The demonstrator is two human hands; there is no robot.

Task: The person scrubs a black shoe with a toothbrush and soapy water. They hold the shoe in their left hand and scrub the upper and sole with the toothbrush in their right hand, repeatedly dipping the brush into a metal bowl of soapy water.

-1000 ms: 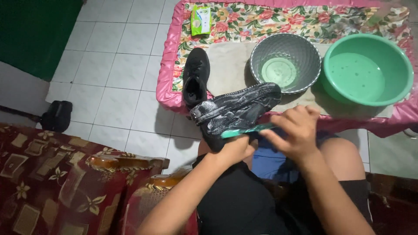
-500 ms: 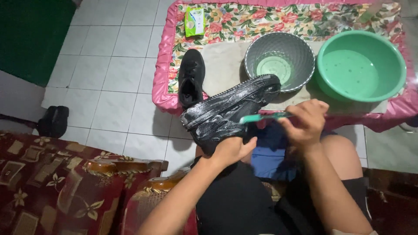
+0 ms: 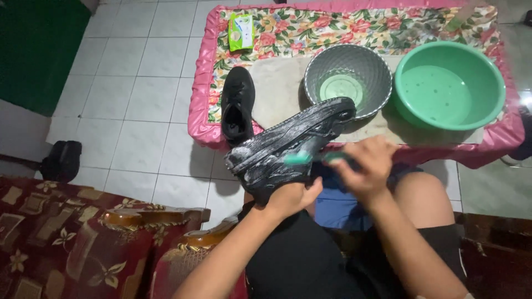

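Left hand [image 3: 291, 198] grips soapy shoe [image 3: 291, 145] from beneath, above lap (sole up). Right hand [image 3: 363, 169], at 3 o'clock, closed on green brush [image 3: 303, 158] touching shoe.

Motion-blurred green toothbrush [image 3: 306, 158] and right hand [image 3: 363, 169]; bristles indistinct against the soapy shoe [image 3: 288, 145].

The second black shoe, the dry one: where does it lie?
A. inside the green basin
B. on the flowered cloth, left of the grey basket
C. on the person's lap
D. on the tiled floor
B: the dry black shoe lies on the flowered cloth, left of the grey basket.
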